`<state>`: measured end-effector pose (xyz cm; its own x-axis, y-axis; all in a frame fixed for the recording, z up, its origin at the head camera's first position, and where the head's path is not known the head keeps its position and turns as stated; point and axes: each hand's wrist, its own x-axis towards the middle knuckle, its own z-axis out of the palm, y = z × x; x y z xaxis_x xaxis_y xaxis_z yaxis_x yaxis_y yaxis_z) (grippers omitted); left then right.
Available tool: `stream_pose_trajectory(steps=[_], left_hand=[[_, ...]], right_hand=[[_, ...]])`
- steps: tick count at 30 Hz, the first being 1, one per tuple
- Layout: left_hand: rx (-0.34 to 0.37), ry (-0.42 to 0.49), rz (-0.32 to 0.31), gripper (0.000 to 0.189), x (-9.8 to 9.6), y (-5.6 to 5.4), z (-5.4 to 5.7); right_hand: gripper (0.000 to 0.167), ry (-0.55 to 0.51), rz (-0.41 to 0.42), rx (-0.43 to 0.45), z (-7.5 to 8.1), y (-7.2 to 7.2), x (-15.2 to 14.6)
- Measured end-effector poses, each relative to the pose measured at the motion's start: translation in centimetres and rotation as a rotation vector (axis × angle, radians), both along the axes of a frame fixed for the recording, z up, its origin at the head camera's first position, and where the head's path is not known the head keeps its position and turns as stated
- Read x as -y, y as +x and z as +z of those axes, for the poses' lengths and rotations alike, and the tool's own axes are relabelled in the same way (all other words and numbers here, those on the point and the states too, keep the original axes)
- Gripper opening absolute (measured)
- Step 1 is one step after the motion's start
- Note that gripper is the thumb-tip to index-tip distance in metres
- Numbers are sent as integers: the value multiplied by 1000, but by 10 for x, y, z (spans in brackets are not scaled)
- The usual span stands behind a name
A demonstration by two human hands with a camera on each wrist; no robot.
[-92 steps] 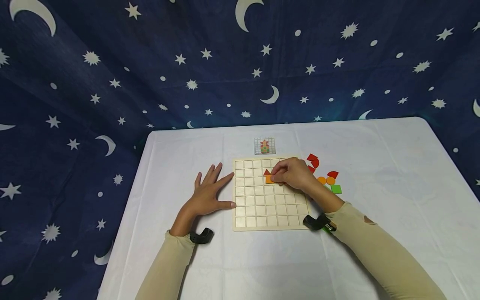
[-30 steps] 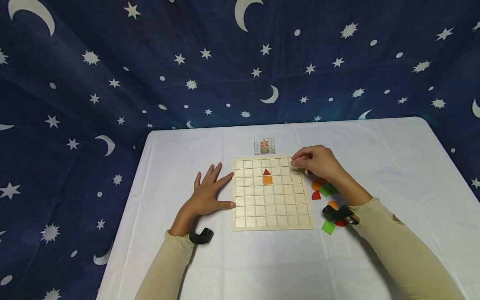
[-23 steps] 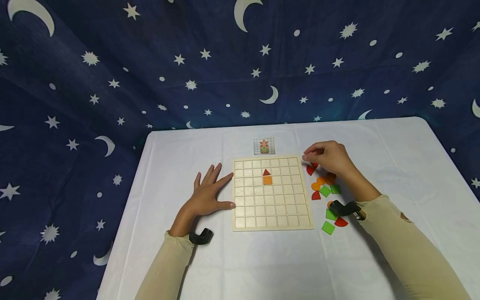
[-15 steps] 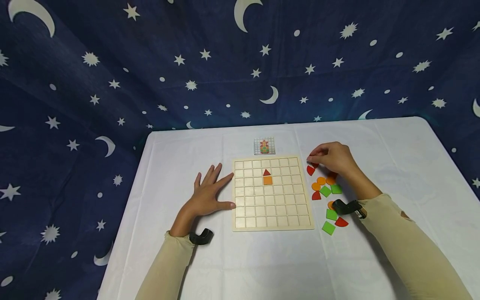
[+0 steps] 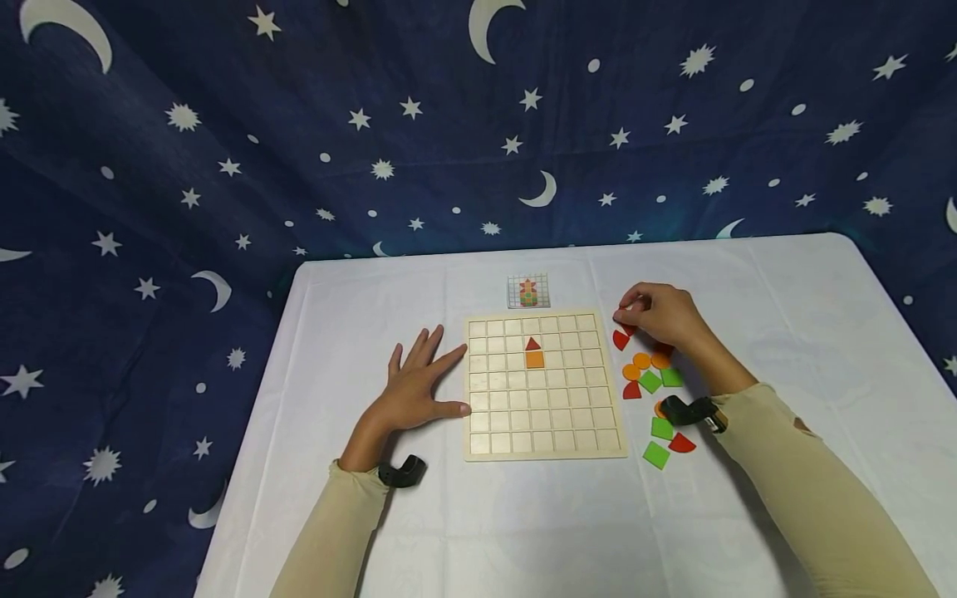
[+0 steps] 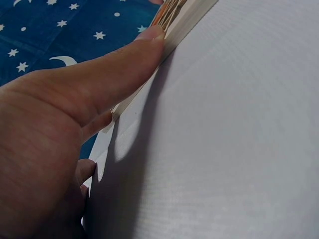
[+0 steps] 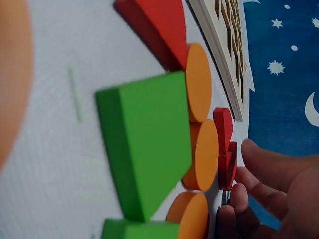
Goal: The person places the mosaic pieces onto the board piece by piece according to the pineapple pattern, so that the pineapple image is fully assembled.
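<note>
My left hand [image 5: 409, 394] lies with fingers spread on the cloth, thumb [image 6: 134, 64] and index fingertip against the left edge of the wooden grid board [image 5: 546, 453]. On the board sit a red triangle [image 5: 532, 344] and, directly below it, an orange square [image 5: 534, 360]. Beyond the board's upper right corner, my right hand [image 5: 661, 314] pinches at a red quarter-circle block with curled thumb and index finger; the fingers mostly hide that block. Another red quarter-circle block [image 5: 620, 340] lies just below the fingertips. In the right wrist view, red blocks [image 7: 228, 167] lie beside the fingers.
Right of the board lie orange discs [image 5: 631, 372], several green squares [image 5: 656, 455] and more red quarter-circles [image 5: 681, 443]. The right wrist camera partly covers one disc. Behind the board is a small pattern card [image 5: 528, 291]. A starry dark-blue cloth [image 5: 449, 149] hangs behind the white table.
My right hand has left the orange square on the board and moved right to the red blocks, then stayed there. My left hand has stayed at the board's edge.
</note>
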<state>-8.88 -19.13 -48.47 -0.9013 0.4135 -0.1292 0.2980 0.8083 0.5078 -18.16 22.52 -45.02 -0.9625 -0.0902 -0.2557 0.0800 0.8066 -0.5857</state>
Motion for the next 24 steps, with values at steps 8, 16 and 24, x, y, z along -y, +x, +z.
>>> stream_pose_trajectory(steps=[8,16,24], left_hand=[[6,-27,4,100,-2,-2,-2],[-6,-17,6,99,-1,-1,1],[4,-22,13,100,-1,0,2]], right_hand=[[26,15,40,54,0,-1,-2],[37,54,24,13,-4,-4,5],[34,56,-54,22,1,-4,18]])
